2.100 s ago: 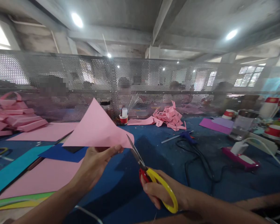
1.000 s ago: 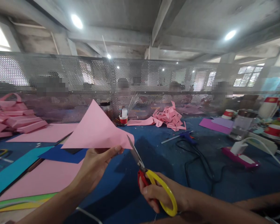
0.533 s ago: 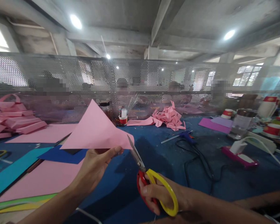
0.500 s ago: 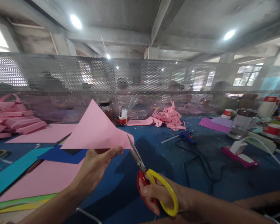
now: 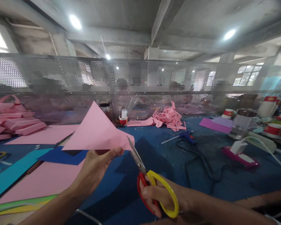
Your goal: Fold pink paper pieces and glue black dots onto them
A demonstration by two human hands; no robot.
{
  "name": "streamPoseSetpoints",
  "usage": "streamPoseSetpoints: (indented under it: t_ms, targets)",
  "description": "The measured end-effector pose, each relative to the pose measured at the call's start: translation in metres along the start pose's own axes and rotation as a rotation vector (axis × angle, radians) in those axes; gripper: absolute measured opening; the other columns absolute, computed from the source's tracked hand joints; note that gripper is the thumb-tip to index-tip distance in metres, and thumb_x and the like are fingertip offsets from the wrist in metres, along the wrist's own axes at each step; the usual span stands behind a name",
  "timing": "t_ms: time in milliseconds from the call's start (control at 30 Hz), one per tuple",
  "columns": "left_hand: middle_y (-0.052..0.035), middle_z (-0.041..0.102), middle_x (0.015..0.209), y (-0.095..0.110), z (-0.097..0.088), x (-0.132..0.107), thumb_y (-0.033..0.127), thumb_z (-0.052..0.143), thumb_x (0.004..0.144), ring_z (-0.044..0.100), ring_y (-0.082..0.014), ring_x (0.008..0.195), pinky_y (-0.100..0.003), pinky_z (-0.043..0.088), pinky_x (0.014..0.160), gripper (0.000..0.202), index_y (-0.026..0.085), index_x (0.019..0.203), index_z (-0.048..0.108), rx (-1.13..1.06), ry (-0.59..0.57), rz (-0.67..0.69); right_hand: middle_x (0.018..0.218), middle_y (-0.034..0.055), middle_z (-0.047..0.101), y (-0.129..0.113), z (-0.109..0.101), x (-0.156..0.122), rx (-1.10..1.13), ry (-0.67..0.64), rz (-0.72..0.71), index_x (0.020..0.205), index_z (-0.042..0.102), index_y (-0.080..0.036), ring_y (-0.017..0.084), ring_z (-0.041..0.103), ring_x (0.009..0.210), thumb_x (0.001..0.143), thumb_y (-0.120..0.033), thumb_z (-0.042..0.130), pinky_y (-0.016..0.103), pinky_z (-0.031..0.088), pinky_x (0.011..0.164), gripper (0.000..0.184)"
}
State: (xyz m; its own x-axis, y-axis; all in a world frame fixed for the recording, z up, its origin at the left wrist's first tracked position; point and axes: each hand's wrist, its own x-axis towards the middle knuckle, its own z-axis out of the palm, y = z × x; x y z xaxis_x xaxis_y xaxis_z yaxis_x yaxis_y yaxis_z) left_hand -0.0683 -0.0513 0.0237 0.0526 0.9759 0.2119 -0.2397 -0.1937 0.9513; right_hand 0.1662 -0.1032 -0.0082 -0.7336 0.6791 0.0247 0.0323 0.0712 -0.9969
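Observation:
Pinched between thumb and fingers, a folded sheet of pink paper (image 5: 95,132) is held up by my left hand (image 5: 99,167). Its peak points upward and its right end curls. My right hand (image 5: 155,193) grips scissors (image 5: 165,190) with one red and one yellow handle loop. The blades point up and left, and they meet the paper's right end; part of one blade is hidden by the paper. Under my left arm lie more pink paper (image 5: 44,179), a dark blue sheet (image 5: 63,156) and a turquoise strip (image 5: 16,170).
Folded pink paper pieces (image 5: 170,117) are heaped near the perforated partition (image 5: 145,75), with another pile (image 5: 16,118) at the left. A glue gun (image 5: 187,136) with its cord, a magenta power strip (image 5: 242,157), a clear jar (image 5: 242,125) and paper cups (image 5: 273,129) occupy the right side.
The pink paper's peak has shifted very slightly right and down. Both hands and the scissors are almost unmoved.

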Motion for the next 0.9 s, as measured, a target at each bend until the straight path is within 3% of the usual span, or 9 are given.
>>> streamPoseSetpoints:
  t_ms: [533, 667, 800, 900]
  targets:
    - [-0.0039, 0.077, 0.082, -0.003, -0.001, 0.004, 0.024, 0.088, 0.067, 0.07, -0.0168, 0.078, -0.024, 0.058, 0.074, 0.019, 0.016, 0.08, 0.078, -0.031, 0.016, -0.023, 0.049, -0.0038, 0.05, -0.005, 0.0, 0.001, -0.011, 0.027, 0.056, 0.065, 0.052, -0.017, 0.008, 0.044, 0.046, 0.089, -0.033, 0.054, 0.019, 0.033, 0.049, 0.029]
    - [-0.0037, 0.076, 0.081, -0.001, -0.002, 0.01, 0.022, 0.087, 0.07, 0.069, -0.0138, 0.077, -0.022, 0.058, 0.075, 0.016, 0.014, 0.08, 0.078, -0.098, 0.014, 0.001, 0.063, -0.0041, 0.053, -0.008, 0.002, 0.001, 0.049, 0.018, 0.193, 0.081, 0.055, -0.017, 0.007, 0.047, 0.049, 0.084, -0.034, 0.058, 0.017, 0.035, 0.049, 0.017]
    - [-0.004, 0.076, 0.085, -0.002, -0.007, 0.016, 0.019, 0.087, 0.068, 0.069, -0.0132, 0.079, -0.024, 0.057, 0.08, 0.019, 0.014, 0.084, 0.077, -0.232, 0.005, 0.035, 0.074, -0.0024, 0.055, -0.003, 0.001, -0.006, 0.012, 0.024, 0.173, 0.093, 0.054, -0.017, 0.006, 0.048, 0.052, 0.086, -0.037, 0.057, 0.018, 0.037, 0.052, 0.021]
    - [-0.0085, 0.076, 0.091, -0.002, -0.013, 0.021, 0.022, 0.085, 0.071, 0.07, -0.0168, 0.085, -0.03, 0.057, 0.087, 0.021, 0.012, 0.088, 0.077, -0.238, -0.034, 0.022, 0.076, -0.0015, 0.055, -0.016, -0.002, -0.019, -0.088, 0.008, 0.248, 0.096, 0.056, -0.018, 0.008, 0.048, 0.057, 0.089, -0.04, 0.057, 0.019, 0.038, 0.054, 0.024]
